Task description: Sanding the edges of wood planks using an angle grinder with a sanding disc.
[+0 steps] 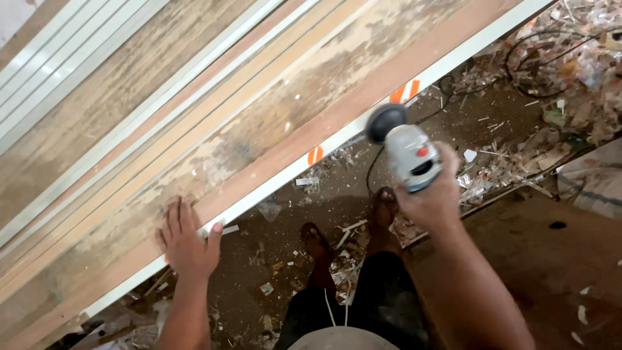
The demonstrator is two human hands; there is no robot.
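The left hand [186,243] lies flat and open, fingers spread, on the near edge of a long reddish-brown wooden panel [272,129] with worn, pale patches; its thumb hooks over the panel's white edge strip [337,139]. The right hand [433,194] is closed around one grey handheld power sander [405,146], gripping its body from behind. The tool has a red button on top and a round dark sanding disc [386,122] at its front, and that disc hovers just beside the white edge strip, whether touching or not cannot be told. One dark cable [370,170] runs down from the sander toward the floor.

The panel rests slantwise across the view, on what seems to be a bench hidden beneath it. Three orange marks [315,155] show on the white edge strip, one between the two hands and two near the disc. Past the panel, on its far side, lie several white grooved rails [58,71] running parallel to it.

Below the hands stand the person's two feet [315,240] in dark sandals on a brown dirt floor [518,259]. Wood chips and pale scraps [570,58] litter the floor, thickest at the upper right, where a loop of black wire [538,39] lies among them.
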